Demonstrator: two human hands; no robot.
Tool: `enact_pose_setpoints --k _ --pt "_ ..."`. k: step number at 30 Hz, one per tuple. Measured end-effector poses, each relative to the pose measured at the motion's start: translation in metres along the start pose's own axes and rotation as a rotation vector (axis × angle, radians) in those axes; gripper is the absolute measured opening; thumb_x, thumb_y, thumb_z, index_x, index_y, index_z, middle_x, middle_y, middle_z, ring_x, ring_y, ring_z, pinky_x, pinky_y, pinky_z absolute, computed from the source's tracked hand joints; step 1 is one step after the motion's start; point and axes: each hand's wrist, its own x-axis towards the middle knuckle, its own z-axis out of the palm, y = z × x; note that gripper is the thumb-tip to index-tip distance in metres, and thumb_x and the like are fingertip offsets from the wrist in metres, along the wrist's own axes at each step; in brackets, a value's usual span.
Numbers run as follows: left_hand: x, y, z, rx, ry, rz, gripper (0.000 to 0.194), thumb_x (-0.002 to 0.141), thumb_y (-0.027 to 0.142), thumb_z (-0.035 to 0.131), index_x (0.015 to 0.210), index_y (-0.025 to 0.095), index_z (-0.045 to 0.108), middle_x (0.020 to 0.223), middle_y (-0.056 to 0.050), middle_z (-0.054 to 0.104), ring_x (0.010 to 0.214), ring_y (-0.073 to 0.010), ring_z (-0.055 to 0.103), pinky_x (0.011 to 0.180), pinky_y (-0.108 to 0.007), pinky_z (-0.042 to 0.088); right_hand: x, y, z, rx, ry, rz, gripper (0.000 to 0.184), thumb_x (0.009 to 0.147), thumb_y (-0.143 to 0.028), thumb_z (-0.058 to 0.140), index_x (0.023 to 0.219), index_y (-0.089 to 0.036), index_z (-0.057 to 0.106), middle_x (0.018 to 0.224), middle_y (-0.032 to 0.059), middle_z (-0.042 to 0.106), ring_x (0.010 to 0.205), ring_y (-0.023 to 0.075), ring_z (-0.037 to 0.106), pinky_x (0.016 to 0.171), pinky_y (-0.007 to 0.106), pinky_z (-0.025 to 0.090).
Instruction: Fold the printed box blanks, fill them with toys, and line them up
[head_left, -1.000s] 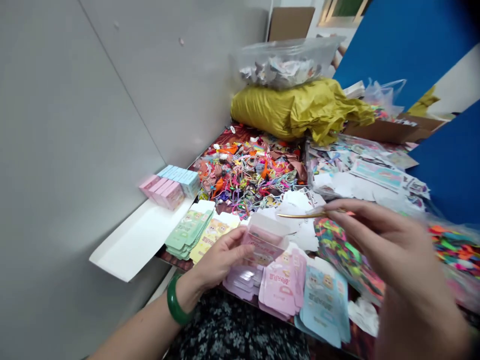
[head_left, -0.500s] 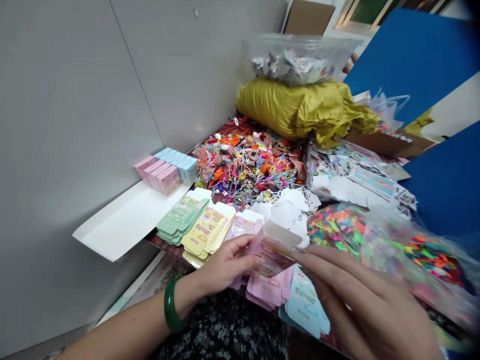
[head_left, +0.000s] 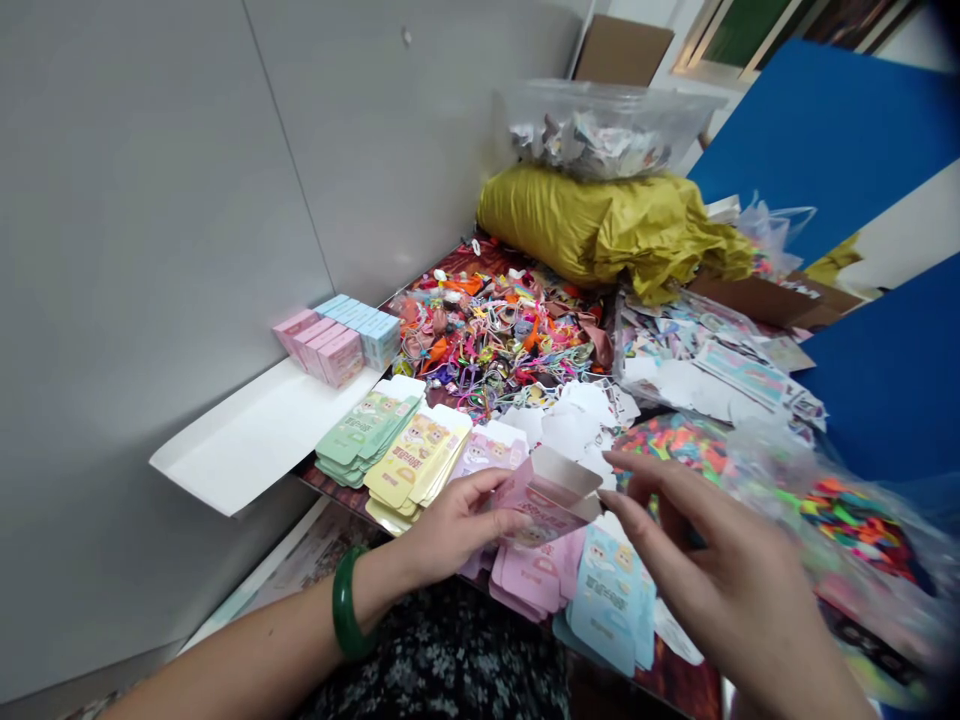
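My left hand (head_left: pixel 469 515) grips a small pink cardboard box (head_left: pixel 546 500) by its left side, thumb in front. The box's top stands open toward me, with its flap raised. Just right of it is my right hand (head_left: pixel 697 540), its thumb and fingers apart; the thumb tip is at the box's right edge, and I cannot tell whether it touches. Below the box lie a stack of flat pink cartons (head_left: pixel 536 580) and a stack of blue cartons (head_left: pixel 611 590). Purple cartons (head_left: pixel 487 447), yellow cartons (head_left: pixel 416 455) and green cartons (head_left: pixel 367 430) are stacked to the left.
A white tray (head_left: pixel 247 440) at the left holds upright pink boxes (head_left: pixel 322 348) and blue boxes (head_left: pixel 367 325). Behind the cartons spreads a heap of colourful trinkets (head_left: pixel 502 340). Farther back, a yellow sack (head_left: pixel 600 220) supports a clear bag (head_left: pixel 607 130). Bags of bright pieces (head_left: pixel 855 520) lie right.
My right hand has drawn back to the right from the box's top edge and its fingers have spread. The box's flap now shows raised. My left hand keeps its hold.
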Motion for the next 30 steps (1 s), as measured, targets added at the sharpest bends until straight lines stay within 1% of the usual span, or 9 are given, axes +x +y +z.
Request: enact_pose_setpoints --k 6,9,11,13,16,19,22,26,30 --pt "0.002 -0.003 0.011 0.041 -0.007 0.014 0.030 0.077 0.027 0.074 0.104 0.018 0.067 0.099 -0.003 0.068 0.095 -0.0199 0.060 0.085 -0.032 0.046 0.023 -0.016 0.011 0.082 -0.052 -0.162 0.019 0.091 -0.020 0.051 0.106 -0.017 0.062 0.086 0.0043 0.065 0.078 0.0143 0.061 0.068 0.025 0.049" --pt "0.002 -0.001 0.013 0.033 0.007 0.022 0.032 0.077 0.028 0.073 0.107 0.018 0.066 0.101 -0.004 0.068 0.096 -0.0211 0.061 0.086 -0.033 0.047 0.023 -0.013 0.011 0.139 0.003 -0.191 0.022 0.090 -0.018 0.053 0.110 -0.018 0.062 0.097 0.0061 0.068 0.090 0.0162 0.062 0.078 0.028 0.049" --pt "0.002 0.001 0.011 0.016 0.008 0.015 0.034 0.077 0.028 0.073 0.109 0.018 0.065 0.106 -0.006 0.069 0.100 -0.0224 0.061 0.090 -0.036 0.046 0.017 -0.002 0.009 0.196 0.119 -0.091 0.020 0.088 -0.021 0.057 0.106 -0.021 0.065 0.102 0.0055 0.069 0.094 0.0177 0.063 0.080 0.029 0.050" --pt "0.001 0.001 0.008 0.008 0.013 0.025 0.037 0.077 0.027 0.073 0.112 0.018 0.064 0.111 -0.007 0.068 0.104 -0.0232 0.060 0.094 -0.038 0.045 0.008 0.011 0.009 0.308 0.188 0.107 0.017 0.085 -0.028 0.062 0.101 -0.023 0.067 0.097 0.0051 0.069 0.083 0.0178 0.063 0.070 0.029 0.051" --pt "0.001 -0.002 0.006 0.052 0.028 0.078 0.037 0.079 0.025 0.070 0.115 0.019 0.062 0.113 -0.006 0.068 0.107 -0.0226 0.060 0.096 -0.037 0.044 -0.009 0.030 0.019 0.670 -0.019 0.432 0.028 0.081 -0.040 0.067 0.101 -0.021 0.068 0.084 0.0044 0.067 0.058 0.0123 0.055 0.048 0.024 0.043" --pt "0.004 -0.010 0.010 0.190 0.033 0.105 0.030 0.082 0.023 0.064 0.112 0.019 0.063 0.109 -0.005 0.068 0.103 -0.0220 0.060 0.092 -0.035 0.045 -0.024 0.039 0.035 0.987 -0.214 0.605 0.035 0.077 -0.045 0.069 0.100 -0.018 0.067 0.070 0.0010 0.062 0.049 0.0092 0.045 0.041 0.021 0.035" --pt "0.006 -0.018 0.017 0.420 0.032 0.160 0.028 0.082 0.018 0.060 0.109 0.020 0.066 0.111 -0.004 0.068 0.106 -0.0228 0.058 0.096 -0.035 0.043 -0.032 0.038 0.046 0.987 -0.214 0.684 0.031 0.073 -0.044 0.072 0.090 -0.018 0.066 0.064 -0.0020 0.059 0.050 0.0087 0.045 0.045 0.021 0.035" --pt "0.009 -0.025 0.025 0.626 -0.033 0.186 0.034 0.083 0.014 0.054 0.114 0.022 0.066 0.111 -0.005 0.067 0.106 -0.0226 0.057 0.097 -0.034 0.042 -0.030 0.033 0.046 0.770 -0.195 0.698 0.024 0.069 -0.038 0.074 0.072 -0.017 0.061 0.071 -0.0018 0.061 0.065 0.0133 0.056 0.061 0.024 0.043" --pt "0.012 -0.028 0.025 0.633 -0.043 0.158 0.035 0.086 0.015 0.050 0.118 0.021 0.063 0.107 -0.005 0.068 0.100 -0.0212 0.060 0.094 -0.034 0.044 -0.029 0.036 0.037 0.812 -0.220 0.681 0.025 0.070 -0.039 0.072 0.081 -0.017 0.065 0.077 0.0003 0.064 0.064 0.0124 0.054 0.056 0.023 0.042"
